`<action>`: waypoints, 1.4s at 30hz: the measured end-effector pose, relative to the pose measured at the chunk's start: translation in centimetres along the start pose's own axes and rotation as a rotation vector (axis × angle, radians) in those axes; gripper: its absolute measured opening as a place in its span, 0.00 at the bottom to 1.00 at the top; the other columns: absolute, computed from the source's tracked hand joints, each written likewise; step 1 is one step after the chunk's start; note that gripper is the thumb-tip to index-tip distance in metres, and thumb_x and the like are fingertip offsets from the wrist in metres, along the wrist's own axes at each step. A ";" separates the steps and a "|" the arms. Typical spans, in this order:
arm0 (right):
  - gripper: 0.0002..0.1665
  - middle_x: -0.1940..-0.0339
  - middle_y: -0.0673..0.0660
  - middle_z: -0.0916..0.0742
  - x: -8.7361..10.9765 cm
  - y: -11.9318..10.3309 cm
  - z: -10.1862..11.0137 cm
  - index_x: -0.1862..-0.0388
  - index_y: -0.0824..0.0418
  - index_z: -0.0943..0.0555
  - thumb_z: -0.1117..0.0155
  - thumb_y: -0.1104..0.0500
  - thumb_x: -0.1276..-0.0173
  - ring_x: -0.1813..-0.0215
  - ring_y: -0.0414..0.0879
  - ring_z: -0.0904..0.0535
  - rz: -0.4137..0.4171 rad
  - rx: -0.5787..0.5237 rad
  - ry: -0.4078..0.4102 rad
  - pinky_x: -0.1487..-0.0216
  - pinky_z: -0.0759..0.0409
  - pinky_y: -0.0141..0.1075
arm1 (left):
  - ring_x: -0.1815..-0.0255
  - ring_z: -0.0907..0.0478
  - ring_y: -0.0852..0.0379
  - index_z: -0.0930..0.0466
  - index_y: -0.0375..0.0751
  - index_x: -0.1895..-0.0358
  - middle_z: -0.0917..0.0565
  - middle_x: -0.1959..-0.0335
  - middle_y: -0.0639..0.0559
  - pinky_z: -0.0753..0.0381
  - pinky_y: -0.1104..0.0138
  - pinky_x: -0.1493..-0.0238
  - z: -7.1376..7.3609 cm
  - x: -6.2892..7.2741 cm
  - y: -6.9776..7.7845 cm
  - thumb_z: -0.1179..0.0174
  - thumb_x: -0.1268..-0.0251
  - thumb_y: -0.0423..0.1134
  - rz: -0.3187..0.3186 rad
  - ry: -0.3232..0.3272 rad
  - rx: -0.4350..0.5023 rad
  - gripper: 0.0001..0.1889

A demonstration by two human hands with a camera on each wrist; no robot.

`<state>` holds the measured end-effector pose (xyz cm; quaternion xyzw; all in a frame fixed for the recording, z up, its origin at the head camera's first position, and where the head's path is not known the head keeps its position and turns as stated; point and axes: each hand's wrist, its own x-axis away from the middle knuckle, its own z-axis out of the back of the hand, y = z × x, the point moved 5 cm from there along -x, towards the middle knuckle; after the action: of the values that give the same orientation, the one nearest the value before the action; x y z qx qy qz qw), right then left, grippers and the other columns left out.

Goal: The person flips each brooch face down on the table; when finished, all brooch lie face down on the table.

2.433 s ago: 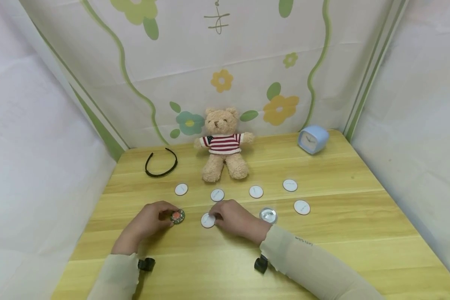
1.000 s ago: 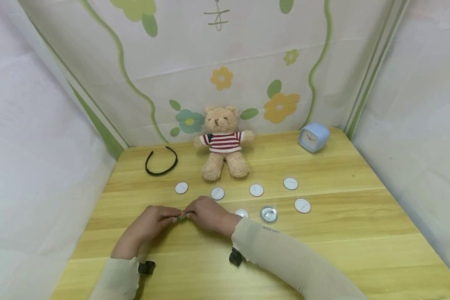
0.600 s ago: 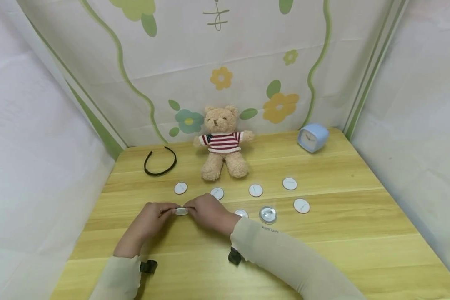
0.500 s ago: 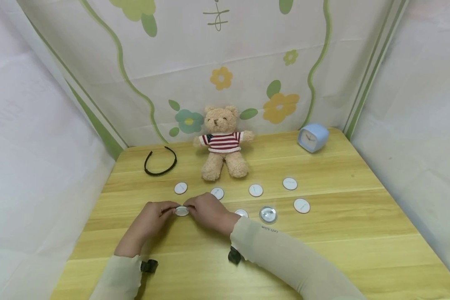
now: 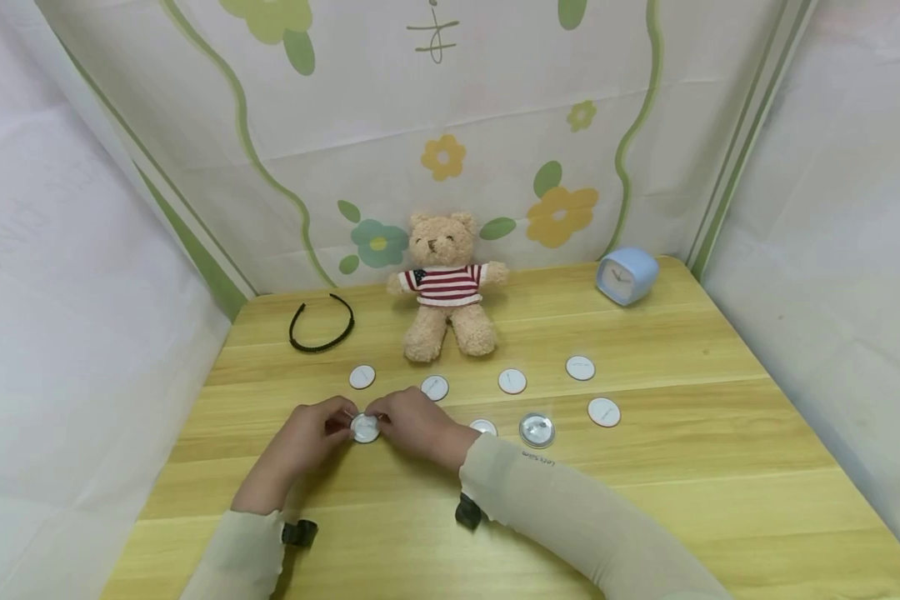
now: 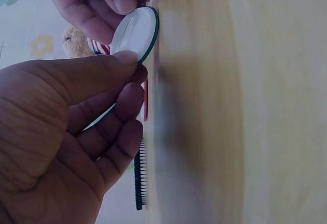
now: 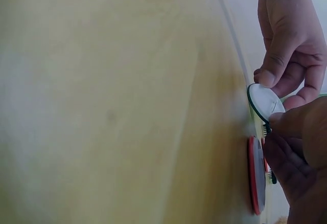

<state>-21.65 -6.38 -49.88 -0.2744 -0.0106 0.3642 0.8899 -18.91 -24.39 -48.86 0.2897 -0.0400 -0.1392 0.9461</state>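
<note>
Between my two hands is a round pin badge (image 5: 364,427), its white back with a thin pin turned up and its green edge showing in both wrist views. The left hand (image 5: 300,446) pinches one side of it; in the left wrist view the thumb (image 6: 110,73) lies on the white back. My right hand (image 5: 420,427) pinches the opposite side, its thumb (image 7: 288,122) at the rim in the right wrist view. Another white-backed badge (image 5: 483,427) lies beside the right wrist, partly hidden by the sleeve. A larger, shiny silver-backed badge (image 5: 537,430) is to its right.
Several more white-backed badges, such as one in front of the bear (image 5: 512,381) and one at the right (image 5: 604,412), lie on the wooden table (image 5: 645,517). Behind them are a teddy bear (image 5: 448,287), a black headband (image 5: 322,346) and a blue clock (image 5: 627,277).
The right hand let go of a white-backed badge and moved left to the badge in the left hand. That badge was flipped from its green-and-orange front to its white back.
</note>
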 end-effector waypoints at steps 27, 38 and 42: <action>0.12 0.44 0.47 0.06 0.0 -0.2 -1.2 0.43 0.52 0.07 0.31 0.58 0.19 0.38 0.37 0.12 0.110 0.101 -0.101 0.35 0.17 0.27 | 0.44 0.16 0.53 0.08 0.48 0.44 0.11 0.47 0.57 0.15 0.50 0.39 -0.2 0.2 0.2 0.27 0.29 0.30 -0.048 -0.144 0.014 0.14; 0.11 0.44 0.46 0.06 0.0 0.0 -0.9 0.44 0.51 0.07 0.31 0.59 0.19 0.40 0.36 0.12 0.096 0.024 -0.096 0.37 0.17 0.28 | 0.43 0.16 0.53 0.08 0.52 0.45 0.10 0.46 0.58 0.16 0.51 0.37 -0.2 0.3 -0.6 0.25 0.30 0.33 -0.016 -0.126 0.045 0.15; 0.14 0.44 0.45 0.07 0.7 0.5 -0.4 0.39 0.50 0.10 0.31 0.56 0.20 0.46 0.34 0.14 0.051 -0.070 -0.083 0.41 0.17 0.29 | 0.41 0.16 0.52 0.11 0.51 0.40 0.11 0.43 0.56 0.16 0.49 0.36 -0.4 0.1 -1.3 0.25 0.28 0.37 0.032 -0.122 0.079 0.16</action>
<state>-21.37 -5.82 -50.65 -0.2899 -0.0532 0.3975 0.8690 -19.04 -25.21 -49.89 0.3173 -0.1077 -0.1395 0.9318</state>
